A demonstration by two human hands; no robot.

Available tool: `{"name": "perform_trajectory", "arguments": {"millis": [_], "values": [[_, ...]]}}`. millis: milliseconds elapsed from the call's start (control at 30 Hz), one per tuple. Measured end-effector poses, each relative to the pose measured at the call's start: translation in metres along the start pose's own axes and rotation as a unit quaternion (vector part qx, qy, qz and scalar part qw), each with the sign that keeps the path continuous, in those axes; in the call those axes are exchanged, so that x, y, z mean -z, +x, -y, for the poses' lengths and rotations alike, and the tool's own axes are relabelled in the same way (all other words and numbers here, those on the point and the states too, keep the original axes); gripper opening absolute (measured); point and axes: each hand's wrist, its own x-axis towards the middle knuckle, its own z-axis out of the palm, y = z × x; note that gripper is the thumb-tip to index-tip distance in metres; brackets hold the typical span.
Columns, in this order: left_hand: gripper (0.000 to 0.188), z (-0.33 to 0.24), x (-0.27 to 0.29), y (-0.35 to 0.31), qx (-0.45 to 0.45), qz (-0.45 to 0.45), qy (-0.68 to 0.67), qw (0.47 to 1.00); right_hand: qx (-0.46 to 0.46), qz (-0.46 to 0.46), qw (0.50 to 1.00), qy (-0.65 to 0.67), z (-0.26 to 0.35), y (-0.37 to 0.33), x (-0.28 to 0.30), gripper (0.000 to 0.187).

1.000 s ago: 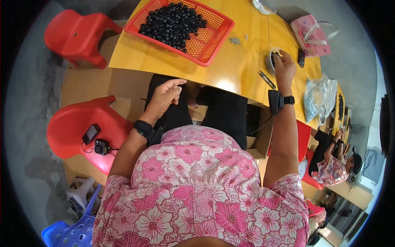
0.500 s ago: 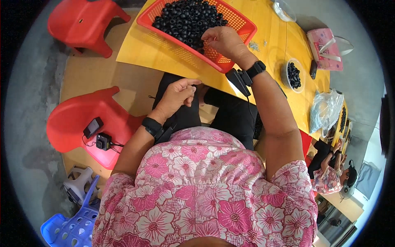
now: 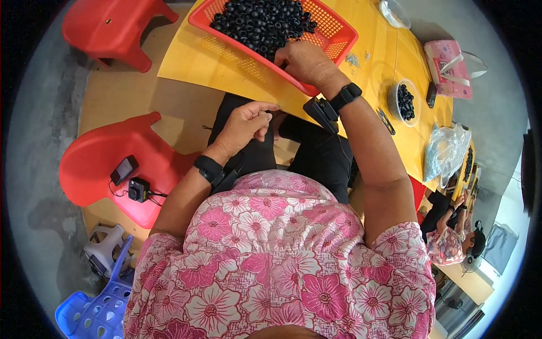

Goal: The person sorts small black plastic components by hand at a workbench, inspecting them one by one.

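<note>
A red plastic basket (image 3: 333, 53) on the yellow table holds a heap of small black ring-shaped pieces (image 3: 257, 25). My right hand (image 3: 305, 62) reaches over its near side into the basket, at the heap's near right end. Its fingers are bent down and closed; the tips, and whatever is in them, are hidden. Below the table edge, above my lap, is my left hand (image 3: 245, 129). Its index finger points out and the thumb stands a little apart from it, while the other fingers curl loosely. Nothing shows between thumb and index finger.
On the yellow table (image 3: 372, 85) are small clear bits (image 3: 353, 60), a bowl of black pieces (image 3: 404, 103), a cutter-like tool (image 3: 386, 121), a plastic bag (image 3: 449, 150) and a pink package (image 3: 449, 68). A red chair (image 3: 107, 164) bears small devices. Another person (image 3: 454, 240) works at right.
My right hand has lowered from above the basket's right part into the near end of the heap, its fingers now bent down. My left hand has barely moved; its thumb and index finger are slightly farther apart.
</note>
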Motion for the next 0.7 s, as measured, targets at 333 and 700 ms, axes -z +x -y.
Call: {"name": "perform_trajectory", "arguments": {"millis": [333,700], "values": [[0.027,0.002,-0.003,-0.011,-0.008,-0.016,-0.003,1.000,-0.009,-0.169,0.859,0.483,0.032,-0.071,0.025,0.016],[0.020,-0.024,-0.037,-0.027,-0.093,0.031,-0.035,0.995,0.039,-0.142,0.533,0.833,0.077,-0.163,-0.019,0.022]]}}
